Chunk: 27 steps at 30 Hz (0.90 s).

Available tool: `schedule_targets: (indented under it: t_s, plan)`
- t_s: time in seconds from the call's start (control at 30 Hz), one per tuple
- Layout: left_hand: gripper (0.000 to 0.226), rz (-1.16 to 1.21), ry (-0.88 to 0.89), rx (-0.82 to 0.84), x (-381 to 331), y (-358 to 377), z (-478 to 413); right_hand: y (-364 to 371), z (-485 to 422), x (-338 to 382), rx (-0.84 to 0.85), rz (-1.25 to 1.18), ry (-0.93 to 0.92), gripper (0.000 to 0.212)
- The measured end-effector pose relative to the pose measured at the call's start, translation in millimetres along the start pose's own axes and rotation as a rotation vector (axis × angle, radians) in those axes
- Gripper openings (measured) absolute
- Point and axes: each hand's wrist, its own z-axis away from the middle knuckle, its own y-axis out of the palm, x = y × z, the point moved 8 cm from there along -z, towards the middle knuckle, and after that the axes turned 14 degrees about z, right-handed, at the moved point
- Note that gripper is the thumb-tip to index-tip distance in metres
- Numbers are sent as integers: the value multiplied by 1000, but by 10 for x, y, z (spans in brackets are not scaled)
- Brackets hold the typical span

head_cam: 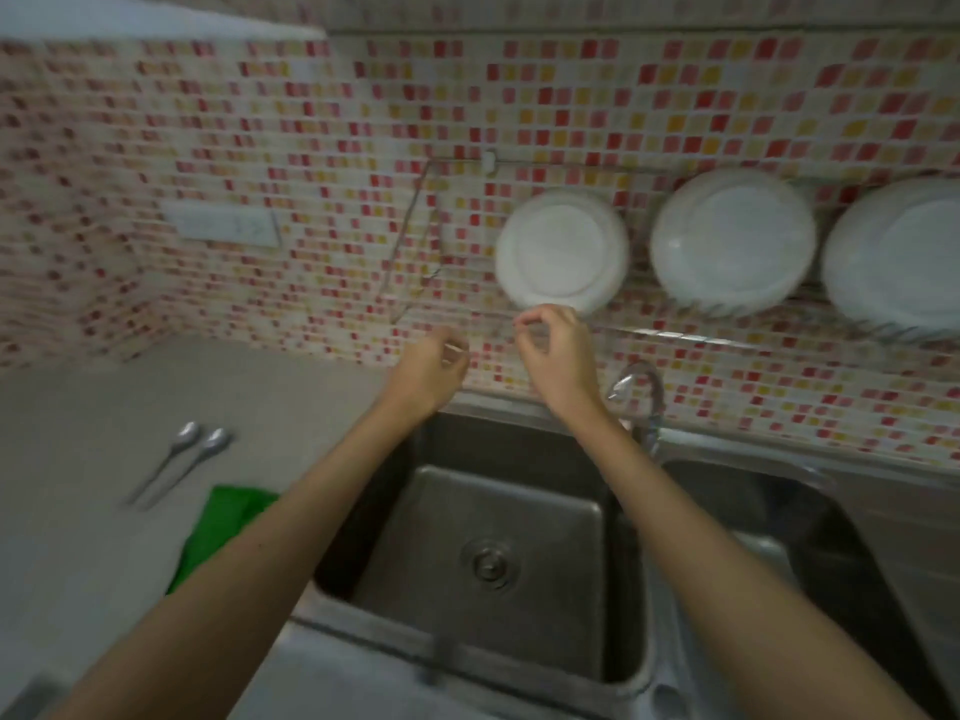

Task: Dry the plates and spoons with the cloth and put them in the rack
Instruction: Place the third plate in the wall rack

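Note:
Three white plates stand on edge in the wire wall rack (415, 220): a left plate (561, 252), a middle plate (732, 241) and a right plate (898, 257). Two metal spoons (179, 459) lie side by side on the counter at the left. A green cloth (221, 527) lies on the counter beside the sink, partly under my left forearm. My left hand (434, 374) is raised below the rack with fingers loosely curled and holds nothing. My right hand (558, 350) hovers just under the left plate, fingers curled, thumb and forefinger pinched, nothing in it.
A steel sink basin (519, 646) with a round drain lies below my arms, a second basin (769, 506) to its right. A curved tap (647, 397) rises behind the sink near my right wrist. A wall socket (223, 226) sits on the mosaic tiles at the left.

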Motion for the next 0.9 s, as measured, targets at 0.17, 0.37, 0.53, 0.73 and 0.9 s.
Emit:
schedule_targets:
  t_s: [0.17,0.37,0.53,0.73,0.9]
  plan:
    - [26,-28,-202,45,1202,-827,356,1152,482,647,185,-57,89,14]
    - [37,-132,-423,51,2528,-1534,521,2549,990,1044,422,-46,258,22]
    - [39,-262,-546,29,3476,-2112,423,3619,1376,1334,585,-10,315,37]
    - [31,-328,-573,-16,4178,-2622,111,4354,1745,1549,728,287,228,88]
    - [46,-384,-581,42,4550,-2756,-226,4516,1900,1600,615,575,141,103]
